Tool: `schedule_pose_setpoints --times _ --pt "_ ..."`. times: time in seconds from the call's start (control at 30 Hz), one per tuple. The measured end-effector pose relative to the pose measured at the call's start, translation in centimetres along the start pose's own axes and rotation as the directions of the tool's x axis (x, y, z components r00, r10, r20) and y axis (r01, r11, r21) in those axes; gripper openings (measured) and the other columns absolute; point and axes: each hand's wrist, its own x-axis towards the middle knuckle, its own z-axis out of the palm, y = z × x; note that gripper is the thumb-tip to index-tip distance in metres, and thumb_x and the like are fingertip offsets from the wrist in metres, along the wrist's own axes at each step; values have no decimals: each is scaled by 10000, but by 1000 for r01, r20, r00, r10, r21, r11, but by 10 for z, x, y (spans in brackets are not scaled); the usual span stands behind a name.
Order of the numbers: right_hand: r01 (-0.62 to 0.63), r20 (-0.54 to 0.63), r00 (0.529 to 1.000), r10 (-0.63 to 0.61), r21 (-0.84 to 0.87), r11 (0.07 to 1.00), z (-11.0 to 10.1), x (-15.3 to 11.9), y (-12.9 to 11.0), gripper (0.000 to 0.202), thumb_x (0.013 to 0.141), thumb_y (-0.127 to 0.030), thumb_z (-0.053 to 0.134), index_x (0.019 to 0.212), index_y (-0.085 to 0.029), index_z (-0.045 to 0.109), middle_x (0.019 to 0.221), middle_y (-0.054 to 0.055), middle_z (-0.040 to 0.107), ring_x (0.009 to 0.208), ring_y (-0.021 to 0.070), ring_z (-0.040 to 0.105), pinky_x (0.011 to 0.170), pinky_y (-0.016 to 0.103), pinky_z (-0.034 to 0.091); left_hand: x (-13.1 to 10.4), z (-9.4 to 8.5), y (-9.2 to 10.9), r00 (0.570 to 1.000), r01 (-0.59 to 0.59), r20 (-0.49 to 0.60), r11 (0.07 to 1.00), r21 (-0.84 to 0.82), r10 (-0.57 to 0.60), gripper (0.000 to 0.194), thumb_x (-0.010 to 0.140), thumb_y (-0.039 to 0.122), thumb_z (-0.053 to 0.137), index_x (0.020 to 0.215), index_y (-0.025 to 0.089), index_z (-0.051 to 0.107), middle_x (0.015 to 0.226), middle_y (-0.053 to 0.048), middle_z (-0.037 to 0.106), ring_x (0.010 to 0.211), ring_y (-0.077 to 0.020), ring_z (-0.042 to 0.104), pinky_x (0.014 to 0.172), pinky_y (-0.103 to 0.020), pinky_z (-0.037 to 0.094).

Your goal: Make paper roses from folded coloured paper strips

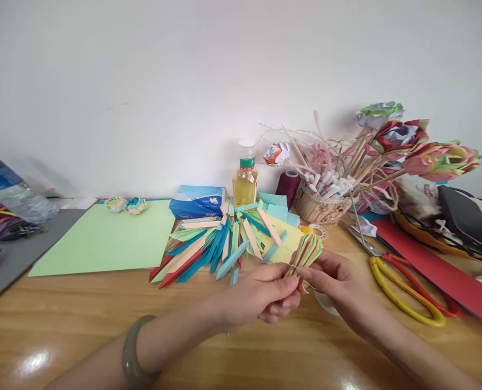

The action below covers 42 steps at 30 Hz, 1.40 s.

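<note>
A pleated bundle of folded paper strips (309, 250), green, yellow and red, is pinched between both hands above the table. My left hand (271, 292) closes around its lower end. At its middle, the thumb and fingers of my right hand (332, 273) press on it, where a thin light string seems to be wrapped; a short string end hangs below. Behind the hands lies a heap of folded paper strips (208, 249) in blue, red, green and peach. Part of a round white object (326, 303) shows under my right hand.
Large yellow-and-red-handled scissors (407, 287) lie at right beside red paper (440, 271). Behind stand an oil-filled bottle (246, 181), a blue tissue pack (197, 201), maroon thread (288, 185) and a basket (322, 208) near paper flowers (397, 138). Green paper (106, 241) lies at left.
</note>
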Motion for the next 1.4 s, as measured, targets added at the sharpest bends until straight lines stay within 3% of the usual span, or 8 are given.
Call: schedule_pose_setpoints --times 0.27,0.53,0.8,0.9,0.97,1.1,1.23,1.4 --pt "-30 -23 999 27 -124 992 -2 -1 3 316 687 -454 679 801 -160 662 522 -28 554 498 116 510 492 228 410 2 2 -2 997 64 -31 996 -68 -67 417 826 576 355 734 173 412 566 65 310 437 -47 167 395 -212 63" --pt "62 92 993 -69 75 995 -2 0 -3 273 748 -415 641 896 -186 652 741 20 677 696 162 619 714 286 476 -1 4 0 997 61 -45 993 -97 -66 343 868 479 345 703 180 376 536 74 275 436 -54 138 402 -206 55" --pt "73 69 995 -77 53 996 -2 -1 1 250 711 -394 693 695 -157 613 554 -14 603 491 93 511 485 192 386 -2 6 -3 991 114 88 968 -222 -97 346 847 513 394 741 184 397 538 79 257 427 -52 146 382 -179 65" --pt "80 17 997 -81 30 996 0 -3 -1 306 693 -446 692 650 -163 582 469 -43 513 416 77 417 423 195 324 -1 8 -6 993 100 75 982 -157 -89 441 841 590 309 828 174 456 538 59 363 398 -54 236 358 -164 165" --pt "83 -9 997 -82 34 996 1 -3 -3 336 688 -490 675 628 -181 557 449 -57 453 404 85 408 422 210 332 -2 10 -7 997 -12 -73 999 34 15 508 839 619 256 908 169 480 650 -2 508 460 -83 406 408 -197 325" --pt "75 -104 992 -76 -16 997 1 -2 -6 370 682 -531 658 592 -199 522 467 -55 413 435 96 406 461 229 352 -5 14 -10 822 -172 -377 818 549 426 319 809 475 507 965 199 466 921 -37 547 783 -140 532 673 -266 435" --pt "48 -125 991 -55 -57 997 1 -2 -6 379 675 -526 665 622 -179 521 499 -58 403 462 77 351 445 206 288 -5 12 -12 686 -165 -278 516 840 672 122 805 298 556 837 196 496 809 -17 550 776 -146 531 723 -284 430" --pt "45 -114 992 -52 -65 997 3 0 -6 378 688 -518 654 656 -164 525 518 -69 363 473 63 292 434 194 230 -2 5 -8 644 -174 -170 359 917 746 127 841 252 517 734 188 541 710 -23 590 695 -140 550 653 -274 435"
